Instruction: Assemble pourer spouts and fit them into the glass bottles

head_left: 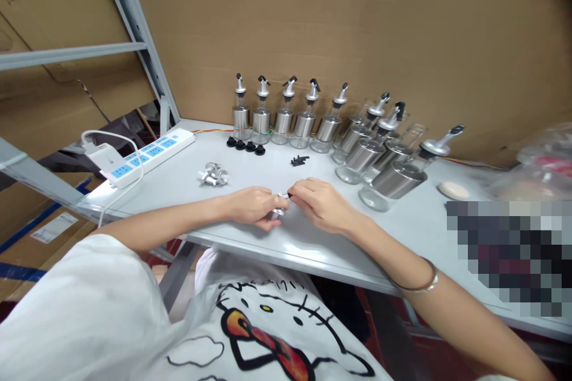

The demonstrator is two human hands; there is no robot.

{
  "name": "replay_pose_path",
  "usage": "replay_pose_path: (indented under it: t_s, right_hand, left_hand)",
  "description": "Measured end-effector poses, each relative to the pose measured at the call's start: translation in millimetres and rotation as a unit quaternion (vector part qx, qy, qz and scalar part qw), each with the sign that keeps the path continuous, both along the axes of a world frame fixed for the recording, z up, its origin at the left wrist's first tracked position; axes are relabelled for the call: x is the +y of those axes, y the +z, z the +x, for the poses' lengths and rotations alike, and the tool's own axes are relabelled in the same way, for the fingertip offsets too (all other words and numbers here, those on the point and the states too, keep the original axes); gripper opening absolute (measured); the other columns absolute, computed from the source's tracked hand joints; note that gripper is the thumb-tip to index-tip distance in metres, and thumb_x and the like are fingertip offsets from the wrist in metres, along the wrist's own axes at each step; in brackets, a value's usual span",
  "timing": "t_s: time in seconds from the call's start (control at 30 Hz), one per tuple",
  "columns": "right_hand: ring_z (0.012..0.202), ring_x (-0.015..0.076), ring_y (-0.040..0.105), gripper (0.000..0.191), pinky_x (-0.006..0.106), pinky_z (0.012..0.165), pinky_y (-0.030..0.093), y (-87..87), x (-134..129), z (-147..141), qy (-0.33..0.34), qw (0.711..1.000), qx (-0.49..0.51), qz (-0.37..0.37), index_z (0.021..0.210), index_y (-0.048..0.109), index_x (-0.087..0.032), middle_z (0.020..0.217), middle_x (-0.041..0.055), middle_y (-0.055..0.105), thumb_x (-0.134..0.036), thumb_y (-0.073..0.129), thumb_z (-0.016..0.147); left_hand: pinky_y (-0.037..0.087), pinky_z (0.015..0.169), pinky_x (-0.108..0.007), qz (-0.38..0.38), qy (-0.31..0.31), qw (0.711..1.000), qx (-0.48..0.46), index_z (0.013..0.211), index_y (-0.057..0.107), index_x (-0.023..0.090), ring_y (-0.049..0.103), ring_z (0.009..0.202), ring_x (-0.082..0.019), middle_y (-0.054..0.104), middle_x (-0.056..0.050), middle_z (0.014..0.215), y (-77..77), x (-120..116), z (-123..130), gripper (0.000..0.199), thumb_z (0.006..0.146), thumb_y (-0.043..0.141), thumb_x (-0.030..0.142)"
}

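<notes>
My left hand (251, 207) is closed around a silver pourer spout (279, 212) near the front edge of the table. My right hand (322, 205) pinches a small black flap (289, 195) against the spout's tip; the fingers hide most of it. To the left lies a pile of loose silver pourer spouts (214, 175). Several more black flaps (299, 161) lie beyond my hands. Behind the pile stand several black rubber stoppers (245, 146) in a row.
Glass bottles with steel sleeves, such as this one (305, 125), line the back and right; many carry pourers. A white power strip (154, 155) with a plugged-in charger lies at the left. At the right are a pale oval object (453, 191) and clear plastic bags (543, 161).
</notes>
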State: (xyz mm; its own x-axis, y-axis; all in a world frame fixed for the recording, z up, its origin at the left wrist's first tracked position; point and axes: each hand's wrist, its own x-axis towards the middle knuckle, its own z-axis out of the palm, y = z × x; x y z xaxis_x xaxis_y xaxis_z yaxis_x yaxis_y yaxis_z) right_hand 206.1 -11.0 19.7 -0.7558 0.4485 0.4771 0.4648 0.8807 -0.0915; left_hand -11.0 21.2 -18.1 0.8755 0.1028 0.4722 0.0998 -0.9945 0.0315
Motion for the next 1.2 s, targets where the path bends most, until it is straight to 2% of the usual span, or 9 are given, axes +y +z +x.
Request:
replay_pose_path:
  t_s: [0.17,0.27,0.33,0.57,0.7,0.83,0.93,1.07,1.2]
  right_hand:
    - [0.057,0.0148,0.048,0.026,0.026,0.061,0.036,1.1,-4,-4,-0.034,0.994,0.001,-0.104,0.077,0.05,-0.018,0.064,0.0033,0.056,-0.022,0.032,0.095]
    - [0.051,0.012,0.041,0.028,0.024,0.057,0.033,6.0,-8,-6,-0.046,0.982,0.006,-0.182,0.07,0.043,-0.019,0.057,-0.0013,0.046,-0.026,0.031,0.095]
    - [0.05,0.011,0.039,0.028,0.023,0.056,0.031,8.7,-10,-7,-0.054,0.977,0.009,-0.208,0.069,0.041,-0.02,0.057,-0.0023,0.043,-0.026,0.032,0.094]
    - [0.051,0.011,0.038,0.033,0.024,0.056,0.032,5.4,-7,-7,-0.068,0.962,0.036,-0.261,0.069,0.042,-0.02,0.056,-0.0034,0.04,-0.034,0.029,0.095]
    - [0.053,0.0119,0.043,0.033,0.024,0.058,0.035,8.0,-6,-1,-0.066,0.97,0.06,-0.225,0.078,0.049,-0.019,0.059,-0.0022,0.047,-0.034,0.025,0.098]
    - [0.059,0.0147,0.051,0.021,0.026,0.062,0.037,9.7,-3,3,-0.066,0.992,0.033,-0.1,0.093,0.052,-0.017,0.07,0.0029,0.06,-0.026,0.033,0.096]
    - [0.06,0.0154,0.054,0.021,0.026,0.063,0.038,7.9,-2,2,-0.032,0.999,0.011,-0.043,0.092,0.054,-0.016,0.074,0.0054,0.065,-0.02,0.034,0.096]
    - [0.058,0.0143,0.053,0.026,0.026,0.063,0.038,6.0,-3,0,-0.008,0.999,0.011,-0.028,0.086,0.055,-0.017,0.072,0.0044,0.065,-0.017,0.032,0.097]
    - [0.059,0.0138,0.053,0.026,0.025,0.063,0.039,5.4,-5,-1,-0.014,0.998,0.029,-0.06,0.088,0.055,-0.018,0.075,0.0044,0.066,-0.018,0.031,0.097]
  left_hand:
    - [0.045,0.058,-0.026,0.01,0.033,0.998,0.045,0.097,0.047,0.018,0.053,0.051,-0.013,0.061,0.002,0.062,0.9,-2,1,0.015,0.087,0.043,0.029]
    - [0.044,0.057,-0.026,0.039,0.031,0.997,0.061,0.093,0.05,0.019,0.054,0.051,-0.013,0.062,0.001,0.063,2.9,-4,2,0.013,0.086,0.044,0.027]
    - [0.043,0.056,-0.026,0.05,0.029,0.997,0.056,0.092,0.05,0.019,0.053,0.05,-0.012,0.063,0.001,0.064,4.0,-5,3,0.012,0.086,0.043,0.026]
    - [0.045,0.06,-0.024,-0.031,0.043,0.997,0.05,0.098,0.047,0.019,0.054,0.054,-0.011,0.063,0.001,0.068,4.8,-3,1,0.014,0.086,0.046,0.027]
    - [0.048,0.064,-0.025,-0.064,0.028,0.997,0.024,0.101,0.042,0.02,0.056,0.057,-0.012,0.062,0.003,0.067,3.1,0,-2,0.017,0.087,0.046,0.029]
    - [0.048,0.063,-0.025,-0.051,0.016,0.999,0.004,0.102,0.04,0.02,0.055,0.056,-0.012,0.059,0.005,0.063,1.6,2,-3,0.018,0.088,0.045,0.031]
    - [0.047,0.06,-0.024,-0.033,0.006,0.999,-0.009,0.102,0.039,0.02,0.054,0.053,-0.012,0.058,0.006,0.06,0.9,1,-3,0.017,0.088,0.043,0.029]
    - [0.045,0.059,-0.024,-0.015,0.009,1.0,0.008,0.1,0.04,0.02,0.052,0.052,-0.012,0.057,0.006,0.06,-1.0,1,-3,0.017,0.086,0.045,0.027]
    - [0.046,0.061,-0.025,-0.013,0.019,0.999,0.029,0.1,0.038,0.021,0.051,0.052,-0.011,0.057,0.005,0.064,-1.5,1,-3,0.02,0.084,0.048,0.026]
